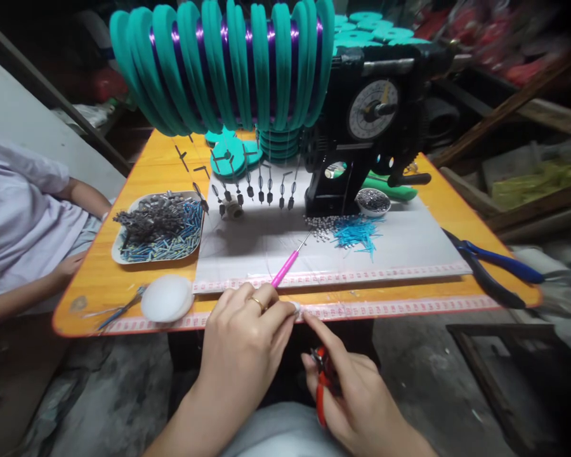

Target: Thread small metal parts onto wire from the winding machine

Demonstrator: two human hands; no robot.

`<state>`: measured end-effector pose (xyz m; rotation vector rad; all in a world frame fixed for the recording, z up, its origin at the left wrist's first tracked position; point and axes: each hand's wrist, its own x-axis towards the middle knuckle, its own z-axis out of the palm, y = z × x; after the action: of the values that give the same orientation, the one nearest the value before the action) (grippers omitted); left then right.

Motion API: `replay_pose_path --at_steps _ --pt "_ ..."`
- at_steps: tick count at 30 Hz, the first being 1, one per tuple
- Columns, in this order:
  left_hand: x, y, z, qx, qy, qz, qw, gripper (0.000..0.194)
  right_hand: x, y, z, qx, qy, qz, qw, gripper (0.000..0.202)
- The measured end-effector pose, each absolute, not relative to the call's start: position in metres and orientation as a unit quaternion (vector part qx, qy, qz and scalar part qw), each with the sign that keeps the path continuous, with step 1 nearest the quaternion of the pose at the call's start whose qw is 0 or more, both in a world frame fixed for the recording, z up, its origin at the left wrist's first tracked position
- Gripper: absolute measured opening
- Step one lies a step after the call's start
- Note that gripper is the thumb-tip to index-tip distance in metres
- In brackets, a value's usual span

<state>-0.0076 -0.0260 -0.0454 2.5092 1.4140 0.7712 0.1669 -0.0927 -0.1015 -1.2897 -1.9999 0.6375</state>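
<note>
My left hand [247, 330] is closed at the table's front edge, with a ring on one finger. Thumb and index finger pinch a small whitish thing [297, 309], too small to name. A pink-handled needle tool [285, 269] points away just beyond its knuckles; whether the hand touches it is hidden. My right hand [349, 387] has red-handled cutting pliers [320, 397] tucked in its palm, jaws upward. Its index finger reaches out to the whitish thing. Small metal beads [321, 227] and thin blue strips [356, 233] lie on the white board [409, 247] beyond.
Teal spools [238, 70] of purple line hang over the board beside a black machine with a dial [374, 109]. At left are a tray [117, 254] of small parts and a white round dish [167, 298]. Blue-handled pliers [499, 260] lie right. Another person [28, 209] sits left.
</note>
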Motion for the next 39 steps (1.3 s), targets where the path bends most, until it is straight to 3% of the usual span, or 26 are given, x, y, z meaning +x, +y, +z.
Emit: replay_pose_path --at_steps 9,17,23,32,39 --pt "-0.007 -0.026 -0.047 0.84 0.468 0.261 0.081 0.012 0.163 -0.088 -0.087 -0.503 -0.817 0.15 0.24 0.075" --pt "-0.027 -0.028 -0.045 0.861 0.429 0.257 0.094 0.011 0.152 -0.09 -0.073 -0.494 -0.867 -0.028 0.061 0.096" --pt "-0.047 -0.029 -0.049 0.861 0.411 0.27 0.127 0.013 0.148 -0.094 -0.071 -0.499 -0.866 -0.009 -0.026 0.09" --pt "-0.036 -0.029 -0.052 0.839 0.446 0.273 0.151 0.008 0.147 -0.091 -0.066 -0.504 -0.861 0.024 -0.063 0.089" --pt "-0.034 -0.031 -0.051 0.831 0.448 0.294 0.149 0.009 0.149 -0.095 -0.072 -0.512 -0.859 0.009 0.01 0.108"
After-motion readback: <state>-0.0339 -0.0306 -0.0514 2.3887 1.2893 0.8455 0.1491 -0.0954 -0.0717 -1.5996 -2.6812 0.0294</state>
